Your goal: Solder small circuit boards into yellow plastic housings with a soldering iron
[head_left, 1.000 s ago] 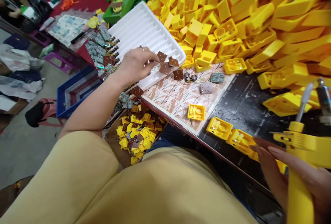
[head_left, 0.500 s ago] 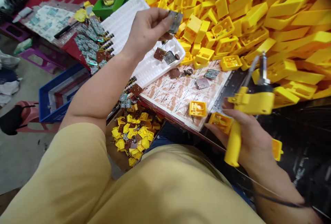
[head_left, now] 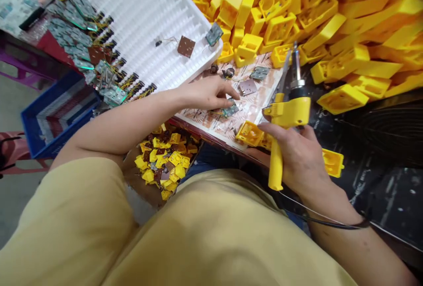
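Observation:
My left hand (head_left: 206, 94) rests on the printed paper sheet (head_left: 251, 101), fingers pinched on a small green circuit board (head_left: 230, 109) with thin wires. My right hand (head_left: 297, 158) grips a yellow soldering gun (head_left: 284, 120) by its handle, tip pointing up and away over the bench. A yellow plastic housing (head_left: 249, 132) lies just left of that hand, another yellow housing (head_left: 333, 162) to its right. On the white ribbed tray (head_left: 145, 21) lie a brown board (head_left: 186, 46) and another small green board (head_left: 214, 34).
A huge heap of yellow plastic housings (head_left: 313, 8) fills the far right. Rows of wired circuit boards (head_left: 86, 35) lie left of the tray. A box of small yellow and brown parts (head_left: 163, 162) sits at my lap, a blue crate (head_left: 49, 114) on the left.
My left hand came down from head height with a board and now presses it on the paper sheet. The right hand with the soldering gun moved left, closer to it.

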Demonstrator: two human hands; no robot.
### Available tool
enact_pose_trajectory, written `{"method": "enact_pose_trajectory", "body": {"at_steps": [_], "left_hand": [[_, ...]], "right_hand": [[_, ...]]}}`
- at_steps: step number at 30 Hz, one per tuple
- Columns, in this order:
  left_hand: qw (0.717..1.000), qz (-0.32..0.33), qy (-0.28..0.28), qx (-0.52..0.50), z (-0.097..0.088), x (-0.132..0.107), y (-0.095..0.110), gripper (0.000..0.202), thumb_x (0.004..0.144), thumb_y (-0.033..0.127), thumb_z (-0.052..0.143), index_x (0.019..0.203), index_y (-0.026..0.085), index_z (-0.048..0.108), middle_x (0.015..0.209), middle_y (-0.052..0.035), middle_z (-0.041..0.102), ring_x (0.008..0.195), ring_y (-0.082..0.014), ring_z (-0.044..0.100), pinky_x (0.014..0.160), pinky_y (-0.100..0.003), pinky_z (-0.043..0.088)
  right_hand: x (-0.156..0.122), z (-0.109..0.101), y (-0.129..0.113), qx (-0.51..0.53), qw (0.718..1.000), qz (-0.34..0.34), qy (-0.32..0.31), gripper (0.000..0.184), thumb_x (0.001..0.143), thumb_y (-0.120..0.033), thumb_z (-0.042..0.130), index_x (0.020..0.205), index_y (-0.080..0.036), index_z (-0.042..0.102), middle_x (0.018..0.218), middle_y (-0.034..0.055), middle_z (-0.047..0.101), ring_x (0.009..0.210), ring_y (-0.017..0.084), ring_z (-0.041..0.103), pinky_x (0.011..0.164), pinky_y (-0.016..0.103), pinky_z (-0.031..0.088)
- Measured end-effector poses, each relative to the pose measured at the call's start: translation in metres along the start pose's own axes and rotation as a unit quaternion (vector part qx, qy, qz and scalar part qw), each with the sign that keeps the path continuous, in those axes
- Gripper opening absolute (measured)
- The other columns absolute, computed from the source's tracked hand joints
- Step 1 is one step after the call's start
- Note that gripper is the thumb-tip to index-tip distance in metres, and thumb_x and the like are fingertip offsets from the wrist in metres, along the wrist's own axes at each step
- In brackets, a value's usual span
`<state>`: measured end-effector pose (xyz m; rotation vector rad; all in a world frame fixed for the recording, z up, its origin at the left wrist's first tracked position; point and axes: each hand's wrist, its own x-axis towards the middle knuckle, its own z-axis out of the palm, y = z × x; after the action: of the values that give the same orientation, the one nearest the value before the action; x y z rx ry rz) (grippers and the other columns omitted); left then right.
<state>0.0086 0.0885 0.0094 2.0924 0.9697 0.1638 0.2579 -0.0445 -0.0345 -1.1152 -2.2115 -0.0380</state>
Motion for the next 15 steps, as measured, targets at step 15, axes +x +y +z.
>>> {"method": "enact_pose_trajectory", "body": {"at_steps": [15], "left_hand": [[0.909,0.156,-0.091,0.375,-0.008,-0.002,0.051,0.027,0.077,0.005,0.064,0.078,0.028,0.079,0.103,-0.0033,0.078,0.116,-0.0312,0.066,0.123,-0.063,0.031]], "right_hand": [[-0.026,-0.026,0.008,-0.009,0.993,0.104,0.046,0.021,0.092,-0.029,0.076,0.11,-0.025,0.066,0.088,-0.0016,0.074,0.068,0.011,0.068,0.067,0.022,0.052]]}}
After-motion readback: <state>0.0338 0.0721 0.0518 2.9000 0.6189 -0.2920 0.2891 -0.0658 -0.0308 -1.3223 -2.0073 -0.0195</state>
